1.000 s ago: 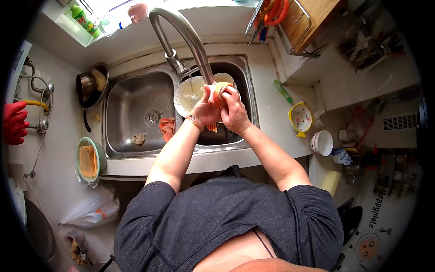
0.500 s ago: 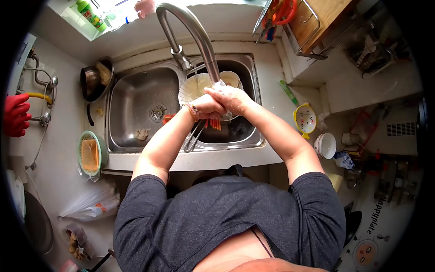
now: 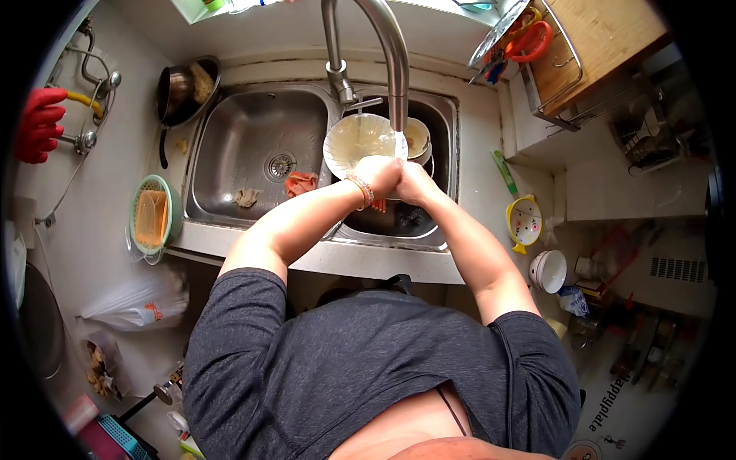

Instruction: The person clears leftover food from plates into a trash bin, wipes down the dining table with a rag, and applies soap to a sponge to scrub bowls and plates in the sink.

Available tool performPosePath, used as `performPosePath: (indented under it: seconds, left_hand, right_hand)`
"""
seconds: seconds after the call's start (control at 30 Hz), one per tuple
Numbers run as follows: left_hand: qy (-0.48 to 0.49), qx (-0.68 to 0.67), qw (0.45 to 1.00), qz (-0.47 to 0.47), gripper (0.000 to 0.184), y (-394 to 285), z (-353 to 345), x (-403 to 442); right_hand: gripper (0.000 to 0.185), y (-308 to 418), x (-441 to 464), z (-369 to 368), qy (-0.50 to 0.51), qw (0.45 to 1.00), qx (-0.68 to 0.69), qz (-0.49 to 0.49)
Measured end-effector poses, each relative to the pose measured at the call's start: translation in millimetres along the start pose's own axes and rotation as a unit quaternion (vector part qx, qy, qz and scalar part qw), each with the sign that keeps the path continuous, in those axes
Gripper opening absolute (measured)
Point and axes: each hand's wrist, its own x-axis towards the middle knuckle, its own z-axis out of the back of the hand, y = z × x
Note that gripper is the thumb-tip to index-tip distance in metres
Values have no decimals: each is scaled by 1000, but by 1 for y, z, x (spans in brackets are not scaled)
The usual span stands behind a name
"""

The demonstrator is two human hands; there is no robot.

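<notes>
My left hand (image 3: 377, 175), with a beaded bracelet (image 3: 358, 189) at the wrist, is pressed against my right hand (image 3: 416, 184) just below the tap spout (image 3: 398, 115). Both hands look closed against each other, and I see no object between them; several fingers are hidden. A whitish stream runs from the spout onto them. Behind and under the hands, a large ribbed bowl (image 3: 354, 135) sits in the right basin. A smaller bowl (image 3: 417, 138) is to its right. Orange-red chopsticks (image 3: 379, 205) show partly below my hands.
The left basin (image 3: 245, 138) holds an orange cloth (image 3: 300, 183) and a pale wet scrap (image 3: 247, 198). A dark pan (image 3: 175, 100) and green basket (image 3: 170, 222) stand to the left. On the right lie a yellow strainer (image 3: 525, 221) and white bowls (image 3: 549, 271).
The camera view has shifted, moving the sink rightward in the picture. My right hand, previously laid over my left, now sits beside it. More of the orange cloth shows.
</notes>
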Motion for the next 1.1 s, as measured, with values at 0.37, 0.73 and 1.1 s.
performPosePath:
  seconds: [0.37, 0.73, 1.1]
  left_hand:
    - [-43, 189, 950, -246, 14, -12, -34, -16]
    - [-158, 188, 929, -278, 16, -22, -30, -22]
    - [-98, -60, 992, 55, 23, 82, 50, 47]
  right_hand:
    - [10, 4, -56, -9, 134, 853, 415, -286]
    - [10, -16, -83, 0, 233, 716, 587, -298]
    - [46, -56, -122, 55, -121, 848, 483, -183]
